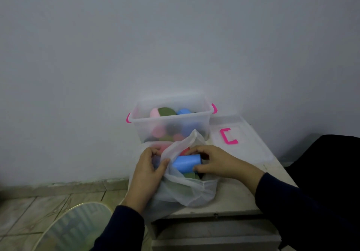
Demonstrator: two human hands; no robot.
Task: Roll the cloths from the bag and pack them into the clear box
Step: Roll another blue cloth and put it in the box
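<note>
Head view showed your left hand point(149, 165) pinching the white bag's point(187, 192) rim on the small table point(233, 198), while your right hand point(211, 162) gripped a blue rolled cloth point(186, 164) in its mouth. Just behind stood the clear box point(171, 123), already holding rolled cloths.

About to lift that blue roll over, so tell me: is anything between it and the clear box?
Only the bag's raised flap, standing between the blue roll and the clear box. The box is open; its lid lies to the right.
</note>
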